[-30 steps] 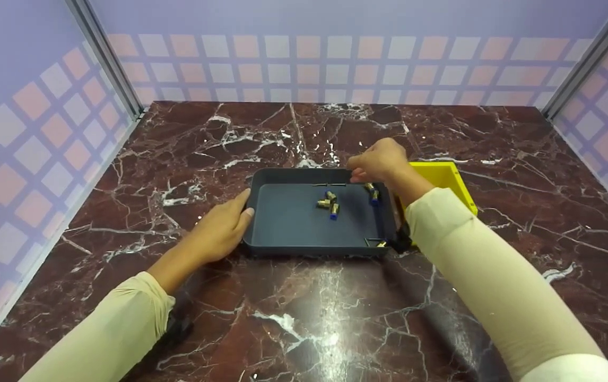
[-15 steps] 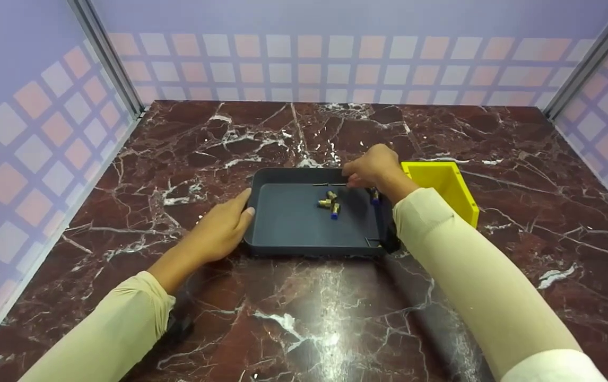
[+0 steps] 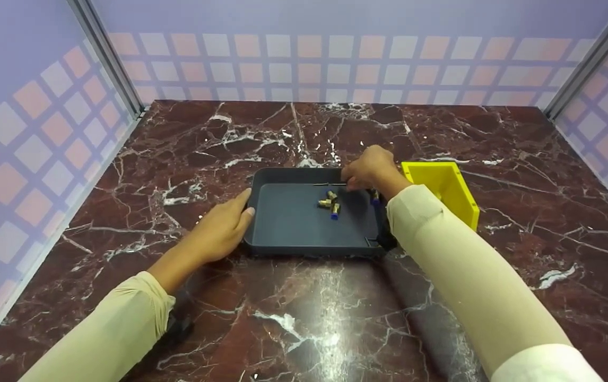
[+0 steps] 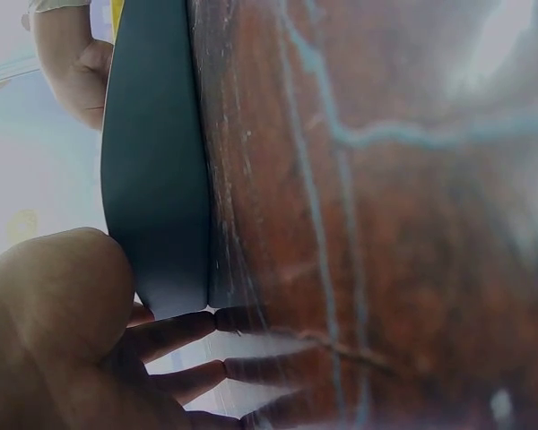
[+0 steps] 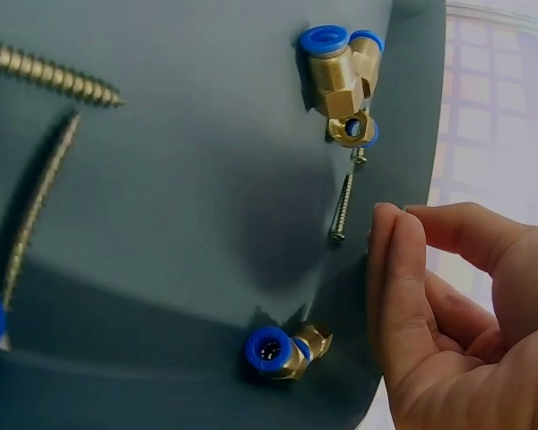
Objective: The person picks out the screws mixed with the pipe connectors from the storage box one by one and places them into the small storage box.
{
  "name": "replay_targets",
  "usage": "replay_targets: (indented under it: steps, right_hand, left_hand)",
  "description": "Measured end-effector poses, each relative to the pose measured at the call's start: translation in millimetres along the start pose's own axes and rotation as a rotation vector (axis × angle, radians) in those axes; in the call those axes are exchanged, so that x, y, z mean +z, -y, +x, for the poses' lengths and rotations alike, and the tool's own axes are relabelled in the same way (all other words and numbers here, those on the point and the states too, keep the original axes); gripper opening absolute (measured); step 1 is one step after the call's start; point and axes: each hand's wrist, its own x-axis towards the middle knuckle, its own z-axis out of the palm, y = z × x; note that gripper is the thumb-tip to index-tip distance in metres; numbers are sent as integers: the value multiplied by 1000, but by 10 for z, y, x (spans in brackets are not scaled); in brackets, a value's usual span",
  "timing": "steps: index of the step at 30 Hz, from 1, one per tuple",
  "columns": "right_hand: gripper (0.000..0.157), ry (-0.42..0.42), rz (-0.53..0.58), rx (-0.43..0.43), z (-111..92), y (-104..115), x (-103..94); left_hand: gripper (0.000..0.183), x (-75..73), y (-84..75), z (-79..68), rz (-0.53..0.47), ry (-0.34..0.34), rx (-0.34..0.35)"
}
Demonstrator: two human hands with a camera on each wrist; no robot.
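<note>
A dark grey tray point(image 3: 309, 228) holds brass fittings with blue collars point(image 3: 335, 211) and several screws. My left hand point(image 3: 216, 228) lies against its left end, thumb at the rim; the left wrist view shows its other fingers point(image 4: 184, 333) extended beyond the tray's corner. My right hand point(image 3: 370, 168) reaches down at the far right corner. In the right wrist view its fingertips and thumb come together beside the wall, near a small screw point(image 5: 343, 208), with nothing visible between them. A lone brass fitting point(image 5: 287, 352) sits close by; two larger screws point(image 5: 49, 73) lie apart.
A yellow bin point(image 3: 458, 196) stands right of the tray, partly behind the right forearm. Everything rests on a dark red marbled table point(image 3: 283, 318). Tiled panels point(image 3: 304, 63) enclose the back and sides.
My right hand has moved slightly left and down to the tray's far wall, showing more of the yellow bin. The left hand and the tray have stayed put.
</note>
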Motion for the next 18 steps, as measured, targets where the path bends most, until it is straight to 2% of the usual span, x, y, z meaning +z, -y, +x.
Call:
replay_targets:
  steps: [14,18]
  right_hand:
    - [51,28,-218,-98,-11,-46,10]
    - [51,33,-176,-67,3,-54,22]
  left_hand:
    - [58,-2,6,-2,-8,18,-7]
    - [58,3,12,-5,-5,9,-3]
